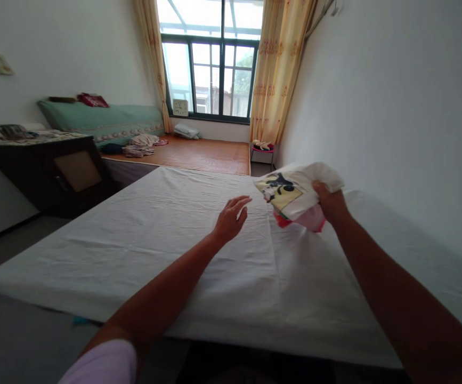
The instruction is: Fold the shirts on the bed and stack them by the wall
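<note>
My right hand (pixel 330 204) is closed on a bundle of folded clothes (pixel 294 194), white on top with a yellow and black cartoon print, pink and red beneath. It holds the bundle just above the white bed sheet (pixel 175 234), near the right wall. My left hand (pixel 231 217) hovers over the sheet a little left of the bundle, fingers spread and loosely curled, holding nothing.
A second bed with a bamboo mat (pixel 199 152) lies beyond, with loose clothes (pixel 143 145) and a green bolster (pixel 103 120). A dark desk (pixel 55 170) stands at left. A small stool (pixel 262 148), a clock (pixel 180 107) and the curtained window (pixel 210 74) are at the far end.
</note>
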{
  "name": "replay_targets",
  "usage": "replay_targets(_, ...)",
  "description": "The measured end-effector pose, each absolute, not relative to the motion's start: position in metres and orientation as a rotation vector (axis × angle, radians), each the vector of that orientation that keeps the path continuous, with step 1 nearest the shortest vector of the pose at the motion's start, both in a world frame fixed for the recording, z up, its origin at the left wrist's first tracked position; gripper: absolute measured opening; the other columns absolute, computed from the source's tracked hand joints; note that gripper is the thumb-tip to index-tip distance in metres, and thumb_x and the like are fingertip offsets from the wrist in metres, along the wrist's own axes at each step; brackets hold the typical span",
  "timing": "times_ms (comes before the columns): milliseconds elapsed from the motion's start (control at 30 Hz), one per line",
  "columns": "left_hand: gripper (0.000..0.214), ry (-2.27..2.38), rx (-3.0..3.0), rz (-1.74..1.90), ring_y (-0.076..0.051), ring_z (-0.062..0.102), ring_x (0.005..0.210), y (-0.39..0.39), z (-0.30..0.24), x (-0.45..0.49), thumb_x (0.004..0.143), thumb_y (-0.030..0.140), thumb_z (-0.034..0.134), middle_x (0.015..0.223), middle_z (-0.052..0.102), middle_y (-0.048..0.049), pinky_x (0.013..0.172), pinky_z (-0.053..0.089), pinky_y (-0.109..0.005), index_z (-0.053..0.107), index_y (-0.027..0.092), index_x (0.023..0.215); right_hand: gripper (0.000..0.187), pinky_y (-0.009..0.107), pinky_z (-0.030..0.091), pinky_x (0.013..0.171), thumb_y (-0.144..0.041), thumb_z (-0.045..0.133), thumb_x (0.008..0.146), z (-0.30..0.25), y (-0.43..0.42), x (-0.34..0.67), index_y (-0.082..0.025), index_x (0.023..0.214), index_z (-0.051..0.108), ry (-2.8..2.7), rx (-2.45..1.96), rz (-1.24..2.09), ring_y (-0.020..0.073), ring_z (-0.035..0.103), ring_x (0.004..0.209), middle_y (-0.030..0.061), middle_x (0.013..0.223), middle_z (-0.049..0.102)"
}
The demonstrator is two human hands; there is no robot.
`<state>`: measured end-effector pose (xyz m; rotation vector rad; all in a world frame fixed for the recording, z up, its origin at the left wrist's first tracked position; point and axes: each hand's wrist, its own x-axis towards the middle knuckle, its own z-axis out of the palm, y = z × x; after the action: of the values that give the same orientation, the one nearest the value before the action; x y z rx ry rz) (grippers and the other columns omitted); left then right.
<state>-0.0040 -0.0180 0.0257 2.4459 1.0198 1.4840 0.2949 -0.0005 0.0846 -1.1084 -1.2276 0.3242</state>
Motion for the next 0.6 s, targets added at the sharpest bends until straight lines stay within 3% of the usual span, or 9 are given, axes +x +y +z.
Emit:
replay_targets(133,0.041,1.192,2.332,1.563,-0.021,0.047,0.127,-0.015,0.059,-0.062,0.096,0.034,0.038,0.135,0.055,-0.0109,0.109,0.037,-0.04,0.052,0.018,0.131,0.052,0.039,0.052,0.089,-0.052,0.066,0.077,0.099,-0.005,0.185,-0.015,0.114,0.063,-1.587,-0.895,0.706,0.023,0.062,0.103,0.011,0.11,0.068)
replay_targets(267,0.047,1.4,2.197,1.093,-0.025,0.062,0.106,-0.018,0.047,-0.151,0.09,0.042,0.046,0.12,0.066,-0.0109,0.094,0.049,-0.041,0.054,0.017,0.128,0.045,0.035,0.053,0.085,-0.054,0.058,0.084,0.092,-0.002,0.136,-0.016,0.106,0.067,-1.937,-0.763,1.091,0.0201,0.062,0.1,0.0094,0.106,0.068)
replay_targets(367,0.044,1.514,2.112,0.943,-0.028,0.066,0.098,-0.024,0.025,-0.201,0.081,0.039,0.055,0.11,0.07,-0.0107,0.087,0.052,-0.04,0.062,0.014,0.117,0.04,0.029,0.055,0.071,-0.05,0.062,0.082,0.077,0.01,0.117,-0.015,0.099,0.069,-1.952,-0.903,1.05,0.0176,0.065,0.087,0.0081,0.092,0.07)
replay_targets(467,0.038,1.72,2.088,0.893,-0.031,0.066,0.099,-0.026,0.015,-0.216,0.076,0.035,0.059,0.107,0.072,-0.0133,0.086,0.052,-0.041,0.067,0.013,0.105,0.038,0.022,0.053,0.055,-0.044,0.065,0.08,0.065,0.022,0.095,-0.017,0.107,0.064,-1.887,-1.027,0.999,0.0143,0.065,0.073,0.0066,0.091,0.069)
replay_targets(600,0.029,1.817,2.23,0.79,-0.03,0.067,0.099,-0.021,0.02,-0.2,0.079,0.03,0.058,0.106,0.072,-0.0131,0.086,0.052,-0.038,0.069,0.015,0.1,0.024,0.022,0.05,0.052,-0.032,0.061,0.082,0.055,0.031,0.064,-0.018,0.101,0.062,-1.95,-1.122,0.969,0.0119,0.062,0.059,0.0019,0.075,0.067)
